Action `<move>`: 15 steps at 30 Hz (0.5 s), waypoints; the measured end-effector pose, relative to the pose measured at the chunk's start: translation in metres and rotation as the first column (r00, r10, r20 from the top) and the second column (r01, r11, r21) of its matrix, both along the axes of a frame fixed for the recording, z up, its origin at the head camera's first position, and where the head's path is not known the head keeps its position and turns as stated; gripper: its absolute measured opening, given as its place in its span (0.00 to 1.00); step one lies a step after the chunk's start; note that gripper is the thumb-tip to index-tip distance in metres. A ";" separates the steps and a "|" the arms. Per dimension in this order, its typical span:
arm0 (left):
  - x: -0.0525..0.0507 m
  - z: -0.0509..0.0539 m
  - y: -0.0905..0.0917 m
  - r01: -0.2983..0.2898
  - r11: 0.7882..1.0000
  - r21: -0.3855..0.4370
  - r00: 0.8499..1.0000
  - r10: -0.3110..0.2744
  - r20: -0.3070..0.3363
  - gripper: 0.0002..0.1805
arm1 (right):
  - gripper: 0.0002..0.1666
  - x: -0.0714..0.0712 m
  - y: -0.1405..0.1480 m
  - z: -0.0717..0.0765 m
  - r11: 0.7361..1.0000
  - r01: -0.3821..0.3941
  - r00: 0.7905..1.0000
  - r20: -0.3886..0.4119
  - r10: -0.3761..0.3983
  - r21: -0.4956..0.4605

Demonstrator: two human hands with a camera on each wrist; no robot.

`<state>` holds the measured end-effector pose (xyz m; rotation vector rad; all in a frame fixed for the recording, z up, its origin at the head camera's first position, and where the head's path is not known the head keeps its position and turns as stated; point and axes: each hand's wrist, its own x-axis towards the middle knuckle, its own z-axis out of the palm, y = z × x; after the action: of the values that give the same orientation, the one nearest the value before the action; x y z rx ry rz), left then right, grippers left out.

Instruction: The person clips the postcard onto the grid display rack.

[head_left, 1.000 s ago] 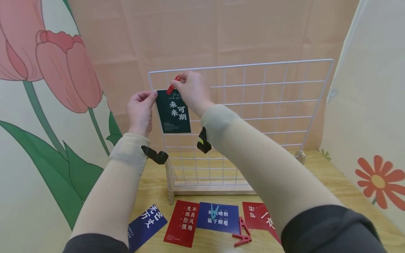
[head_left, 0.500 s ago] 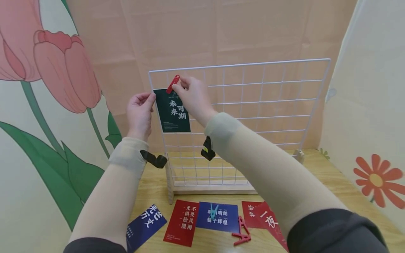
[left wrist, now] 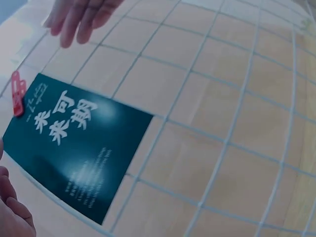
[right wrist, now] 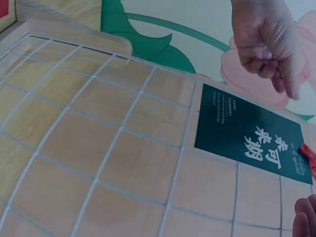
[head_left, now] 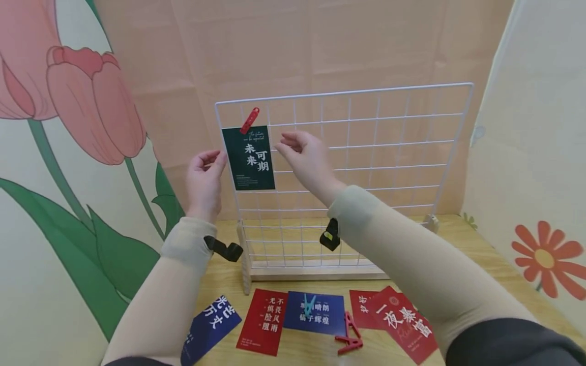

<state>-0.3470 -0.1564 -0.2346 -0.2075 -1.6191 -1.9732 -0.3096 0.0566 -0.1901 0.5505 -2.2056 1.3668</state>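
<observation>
A dark green card [head_left: 249, 175] with white characters hangs on the upper left of the white wire grid [head_left: 377, 119]. At its top edge sits a red clothespin [head_left: 250, 121], tilted, pinching card and wire. Just left of the card is my left hand [head_left: 204, 185], fingers loosely bent and holding nothing. My right hand [head_left: 310, 163] hovers to the card's right with relaxed fingers and nothing in them. The left wrist view shows the same card [left wrist: 79, 163] with the clothespin [left wrist: 18, 94] at its corner side.
The grid stands in a wooden base [head_left: 316, 273]. On the table before it lie a blue card [head_left: 212, 328], a red card [head_left: 263, 335], another blue card [head_left: 327, 325] with a teal clothespin [head_left: 309, 305], red clothespins [head_left: 349, 341], and overlapping red cards [head_left: 407, 328].
My right hand has let go of the red clothespin and moved right and down. The left hand has released the card's edge and lowered slightly. The card stays hanging.
</observation>
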 end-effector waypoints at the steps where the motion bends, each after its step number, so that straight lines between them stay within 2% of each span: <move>1: 0.001 -0.003 0.001 0.005 1.000 0.000 1.000 -0.005 -0.001 0.15 | 0.23 0.001 0.002 -0.003 1.000 -0.007 1.000 -0.001 0.007 0.003; 10: 0.013 -0.033 0.009 0.061 0.998 -0.013 0.998 -0.061 -0.007 0.13 | 0.22 0.013 0.022 -0.030 0.998 -0.027 1.000 0.014 0.027 0.048; 15: 0.022 -0.046 0.016 0.113 0.992 -0.057 0.993 -0.110 0.053 0.15 | 0.24 0.017 0.035 -0.050 0.998 -0.055 0.996 0.068 0.053 0.026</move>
<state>-0.3248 -0.1405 -0.2801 -0.2797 -1.7339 -2.0284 -0.2930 0.0914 -0.2399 0.5865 -2.2815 1.4038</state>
